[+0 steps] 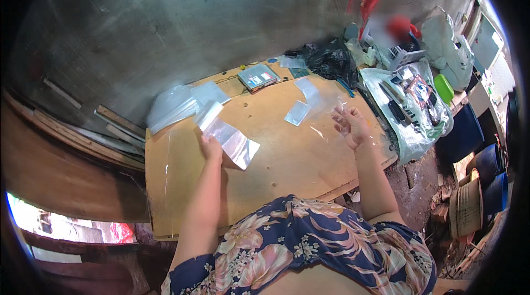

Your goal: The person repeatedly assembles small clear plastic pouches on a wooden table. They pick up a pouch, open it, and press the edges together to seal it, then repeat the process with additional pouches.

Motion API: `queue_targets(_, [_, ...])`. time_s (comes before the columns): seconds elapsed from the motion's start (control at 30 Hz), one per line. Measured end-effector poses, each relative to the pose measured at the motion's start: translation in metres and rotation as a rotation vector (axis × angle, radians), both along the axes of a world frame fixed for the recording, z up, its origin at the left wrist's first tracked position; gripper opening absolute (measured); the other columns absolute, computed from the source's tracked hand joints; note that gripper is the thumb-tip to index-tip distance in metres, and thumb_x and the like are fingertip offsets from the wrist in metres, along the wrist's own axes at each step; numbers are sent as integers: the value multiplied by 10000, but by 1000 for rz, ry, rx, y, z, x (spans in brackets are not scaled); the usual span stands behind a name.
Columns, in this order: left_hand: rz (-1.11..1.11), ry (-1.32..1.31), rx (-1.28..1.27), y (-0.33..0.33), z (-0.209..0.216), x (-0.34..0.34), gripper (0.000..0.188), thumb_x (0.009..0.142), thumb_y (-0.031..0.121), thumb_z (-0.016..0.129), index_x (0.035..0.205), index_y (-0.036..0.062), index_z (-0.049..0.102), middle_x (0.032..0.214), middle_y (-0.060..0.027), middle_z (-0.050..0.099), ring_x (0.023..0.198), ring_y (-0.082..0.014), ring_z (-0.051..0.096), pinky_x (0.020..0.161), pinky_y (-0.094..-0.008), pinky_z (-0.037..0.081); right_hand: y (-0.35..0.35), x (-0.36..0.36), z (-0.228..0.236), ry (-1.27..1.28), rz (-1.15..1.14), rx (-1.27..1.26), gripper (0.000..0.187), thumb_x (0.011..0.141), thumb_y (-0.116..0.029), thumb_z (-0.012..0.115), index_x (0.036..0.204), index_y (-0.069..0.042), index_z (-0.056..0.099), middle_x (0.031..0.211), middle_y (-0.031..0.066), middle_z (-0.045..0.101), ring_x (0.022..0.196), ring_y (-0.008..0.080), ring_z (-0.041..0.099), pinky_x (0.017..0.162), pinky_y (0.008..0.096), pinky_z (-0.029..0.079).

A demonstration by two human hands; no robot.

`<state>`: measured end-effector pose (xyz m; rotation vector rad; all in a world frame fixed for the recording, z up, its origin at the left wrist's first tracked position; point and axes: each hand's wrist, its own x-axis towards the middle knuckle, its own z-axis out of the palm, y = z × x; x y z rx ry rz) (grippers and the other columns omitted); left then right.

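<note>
My left hand [211, 147] is closed on the edge of a shiny silvery plastic sheet [234, 143], which is creased and slants down toward me over the wooden table [276, 157]. My right hand [355, 126] is raised over the table's right side with its fingers curled. A thin clear plastic film [330, 104] is at its fingertips, hard to make out against the wood. Left of that hand lie a small shiny rectangular piece [297, 114] and a longer pale strip [309, 93]. Beyond my left hand is a pile of clear plastic sheets [174, 107].
A flat metal box [258, 77] sits at the table's back edge, with a black plastic bag [331, 63] to its right. Assorted parts lie on a white plastic sack [406, 140] at right. Blue bins [464, 135] stand beyond. Wooden boards [118, 124] lean at left.
</note>
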<state>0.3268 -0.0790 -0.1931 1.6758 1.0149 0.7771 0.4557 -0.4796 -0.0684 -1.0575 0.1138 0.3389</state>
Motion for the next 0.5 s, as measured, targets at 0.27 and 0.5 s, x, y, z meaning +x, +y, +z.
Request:
queue_targets(0.27, [-1053,207,-535,-103,44,29,511,890,404,553,1183,-15,543,1140,-105,587,1056,-236,577,973,-331,402,32,-28,-15,123,167,68,289,860,-51,544,1143,-110,521,801,18,576,648,126,566,560,293,513])
queue_targets(0.5, [-998,-124,-1006,-149,75,6,404,896,316,602,1119,-19,558,1019,-97,624,959,-202,616,851,-329,502,70,-43,-32,28,226,-220,111,917,-158,526,975,-86,588,696,-11,570,538,88,507,495,261,450])
